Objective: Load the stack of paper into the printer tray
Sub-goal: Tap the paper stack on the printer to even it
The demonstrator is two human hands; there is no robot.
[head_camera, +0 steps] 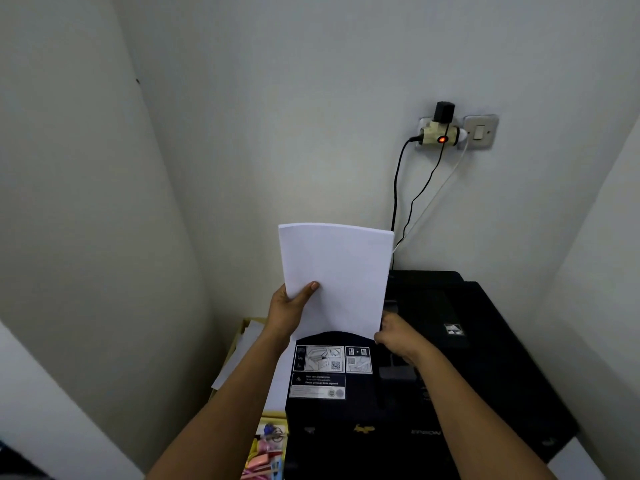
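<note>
Gripping the paper (334, 275) upright, I hold its 9 o'clock edge with my left hand (287, 311) and its 3 o'clock corner with my right hand (394, 336), above the printer (485, 358) tray (329, 375).

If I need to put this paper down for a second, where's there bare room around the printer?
The flat black lid of the printer, right of your right hand, looks bare. Left of the printer is crowded: the yellow box holds loose sheets, and pink clips lie below it. Your left hand holds the paper stack upright over the rear tray.
</note>
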